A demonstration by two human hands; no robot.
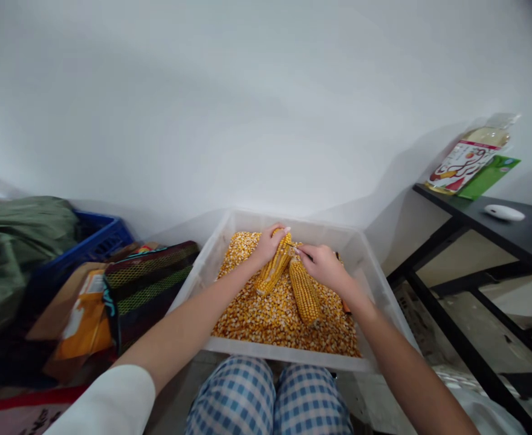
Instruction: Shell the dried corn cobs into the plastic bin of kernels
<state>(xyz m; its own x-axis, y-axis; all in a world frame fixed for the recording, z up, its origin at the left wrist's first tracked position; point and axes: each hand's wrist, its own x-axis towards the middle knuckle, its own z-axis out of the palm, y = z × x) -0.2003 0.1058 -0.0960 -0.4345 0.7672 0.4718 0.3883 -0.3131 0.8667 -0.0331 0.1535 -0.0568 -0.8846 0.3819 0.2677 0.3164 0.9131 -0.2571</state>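
A clear plastic bin [211,257] in front of my knees is filled with loose yellow corn kernels [266,317]. My left hand [269,243] is closed around the top of a dried corn cob [272,269] that slants down to the left. My right hand [323,264] is closed on a thin tool with an orange handle [345,305], its tip pressed toward the cobs. A second corn cob [304,293] lies on the kernels just under my right hand.
A black mesh bag [145,284], orange packets [82,323] and a blue crate [98,241] with green cloth [16,241] lie to the left. At right stands a black metal table [483,223] with a bottle [470,157] and a white object [504,212]. White wall behind.
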